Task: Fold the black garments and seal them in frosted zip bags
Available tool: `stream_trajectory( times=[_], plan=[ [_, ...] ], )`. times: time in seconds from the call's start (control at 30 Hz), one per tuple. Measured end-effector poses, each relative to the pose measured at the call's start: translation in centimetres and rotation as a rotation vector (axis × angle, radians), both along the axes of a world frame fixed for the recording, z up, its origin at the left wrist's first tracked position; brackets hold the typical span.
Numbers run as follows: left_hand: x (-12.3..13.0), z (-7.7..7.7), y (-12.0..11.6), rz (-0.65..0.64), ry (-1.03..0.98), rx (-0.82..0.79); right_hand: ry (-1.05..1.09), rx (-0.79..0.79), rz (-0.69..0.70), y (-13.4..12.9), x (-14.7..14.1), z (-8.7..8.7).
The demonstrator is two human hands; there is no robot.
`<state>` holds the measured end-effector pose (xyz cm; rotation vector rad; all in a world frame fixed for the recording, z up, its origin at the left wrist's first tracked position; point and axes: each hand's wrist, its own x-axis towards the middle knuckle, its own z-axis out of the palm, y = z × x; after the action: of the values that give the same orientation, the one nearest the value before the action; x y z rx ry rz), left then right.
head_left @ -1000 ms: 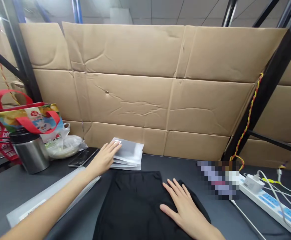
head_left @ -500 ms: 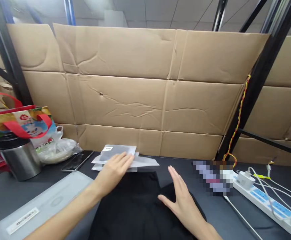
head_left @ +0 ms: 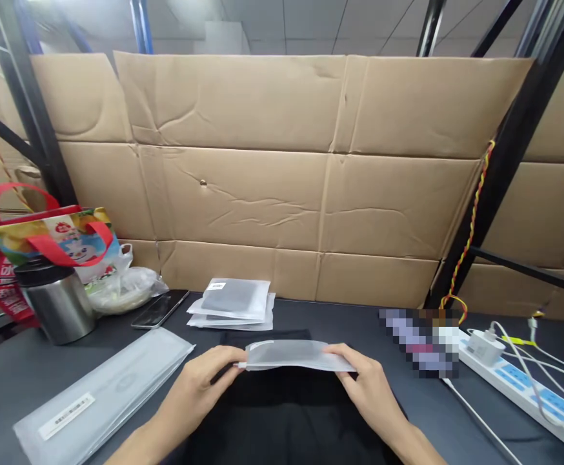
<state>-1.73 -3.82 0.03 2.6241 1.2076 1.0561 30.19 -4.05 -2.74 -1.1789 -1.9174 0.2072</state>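
Observation:
Both of my hands hold a frosted, translucent plastic bag (head_left: 289, 356) above black fabric (head_left: 286, 420). My left hand (head_left: 203, 381) pinches its left end between thumb and fingers. At the right end, my right hand (head_left: 366, 384) grips it with the thumb below. The bag is tilted, so I cannot make out what is inside. Behind it, a stack of similar frosted bags (head_left: 236, 300) lies near the cardboard wall, the top one with a small white label. Long frosted packets (head_left: 112, 387) with a barcode label lie beside my left forearm.
A steel flask (head_left: 59, 307), a colourful carry bag (head_left: 54, 236), a clear plastic bag (head_left: 124, 290) and a phone (head_left: 160, 310) stand or lie at left. At right are a power strip (head_left: 519, 381) with white cables and a pixelated object (head_left: 420, 345). A cardboard wall (head_left: 262, 194) closes the back.
My left hand has left the stack and come nearer me. A frosted bag is now held between both hands; my right hand was open before. The view has shifted slightly.

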Motion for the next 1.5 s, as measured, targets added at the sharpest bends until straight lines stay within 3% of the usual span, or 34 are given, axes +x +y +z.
stream_trajectory(
  times=[0.1, 0.23, 0.33, 0.43, 0.53, 0.7, 0.8, 1.1, 1.33, 1.5],
  plan=[
    [0.5, -0.2, -0.1, 0.033, -0.072, -0.008, -0.138, 0.168, -0.02, -0.9, -1.1, 2.0],
    [2.4, -0.1, -0.1, -0.018, -0.058, 0.085, -0.257, 0.413, 0.112, -1.9, -4.5, 4.3],
    [3.4, 0.0, -0.2, -0.076, -0.035, 0.19, -0.282, 0.463, 0.203, -1.7, -7.6, 4.6],
    [3.4, 0.0, -0.4, -0.099, -0.01, 0.226, -0.308, 0.496, 0.234, -1.1, -8.8, 4.2],
    [2.6, 0.1, -0.3, -0.089, -0.009, 0.198, -0.326, 0.499, 0.216, -0.6, -6.9, 4.1],
    [1.2, 0.4, 0.4, -0.051, -0.03, 0.189, -0.325, 0.457, 0.029, 0.2, -0.2, 4.2],
    [1.2, 0.5, 0.5, -0.046, -0.032, 0.201, -0.338, 0.423, -0.023, 0.5, 2.0, 3.9],
    [1.5, 0.7, 0.1, -0.052, -0.045, 0.17, -0.359, 0.533, -0.032, -1.0, -1.1, 3.8],
    [1.3, 0.8, 0.0, -0.029, -0.043, 0.133, -0.354, 0.392, -0.025, -0.2, 0.5, 4.0],
    [1.3, 0.8, 0.1, -0.024, -0.041, 0.117, -0.341, 0.381, -0.021, 0.2, 1.3, 4.3]
  ],
)
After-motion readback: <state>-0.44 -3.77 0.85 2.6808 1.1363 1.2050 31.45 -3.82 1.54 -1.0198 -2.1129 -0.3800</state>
